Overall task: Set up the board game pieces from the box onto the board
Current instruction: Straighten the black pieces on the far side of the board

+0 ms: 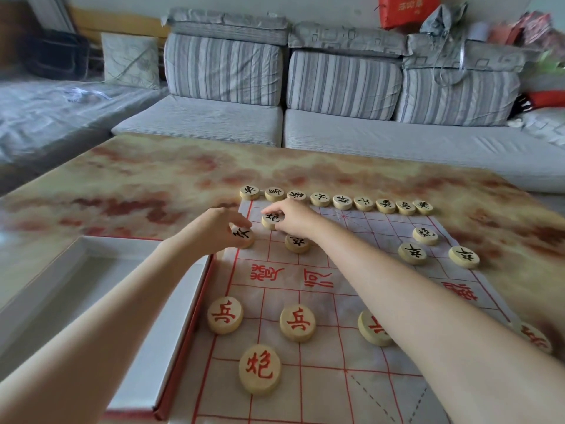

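A paper board (342, 289) with red grid lines lies on the table. Several black-lettered wooden discs (342, 201) line its far edge. My left hand (214, 226) pinches a black soldier disc (243, 237) at the board's far left edge. My right hand (293, 215) pinches a black cannon disc (270, 221) just right of it. Another black disc (297, 243) lies close below my right hand. Red-lettered discs (297, 322) and a red cannon (260, 369) sit on the near half. My right forearm partly hides a red disc (374, 328).
The open white box (171, 332) with a red rim lies left of the board, its inside bare as far as visible. Three black discs (425, 235) stand on the board's far right. The marbled table (137, 185) extends to a grey striped sofa (342, 87) behind.
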`<act>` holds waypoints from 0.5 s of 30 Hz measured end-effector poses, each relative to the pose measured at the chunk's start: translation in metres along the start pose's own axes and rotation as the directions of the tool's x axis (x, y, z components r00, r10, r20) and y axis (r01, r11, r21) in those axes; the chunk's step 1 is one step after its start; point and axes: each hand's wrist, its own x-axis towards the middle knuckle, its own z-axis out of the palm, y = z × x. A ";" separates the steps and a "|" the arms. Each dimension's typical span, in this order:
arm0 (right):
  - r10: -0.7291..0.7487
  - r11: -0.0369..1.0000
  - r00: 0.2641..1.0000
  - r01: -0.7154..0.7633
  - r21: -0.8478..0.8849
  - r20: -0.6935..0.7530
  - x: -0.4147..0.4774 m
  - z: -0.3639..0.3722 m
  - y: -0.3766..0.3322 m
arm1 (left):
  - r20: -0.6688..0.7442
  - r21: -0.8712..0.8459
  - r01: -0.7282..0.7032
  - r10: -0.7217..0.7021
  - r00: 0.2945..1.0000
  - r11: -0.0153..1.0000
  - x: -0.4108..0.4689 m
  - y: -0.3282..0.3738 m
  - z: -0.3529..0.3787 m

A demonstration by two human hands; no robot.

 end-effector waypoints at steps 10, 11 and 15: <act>0.036 0.988 0.983 -0.062 -0.142 -0.180 0.006 0.007 -0.001 | -0.068 0.081 0.045 -0.039 0.997 0.996 0.000 -0.006 0.009; 0.025 0.997 0.991 -0.034 -0.064 -0.131 0.005 0.003 0.000 | -0.044 0.066 0.034 -0.031 0.999 0.997 -0.001 -0.007 0.008; 0.013 0.995 1.000 -0.016 0.102 0.026 0.004 -0.006 0.008 | 0.011 0.025 0.000 0.000 1.000 1.000 -0.005 -0.010 0.004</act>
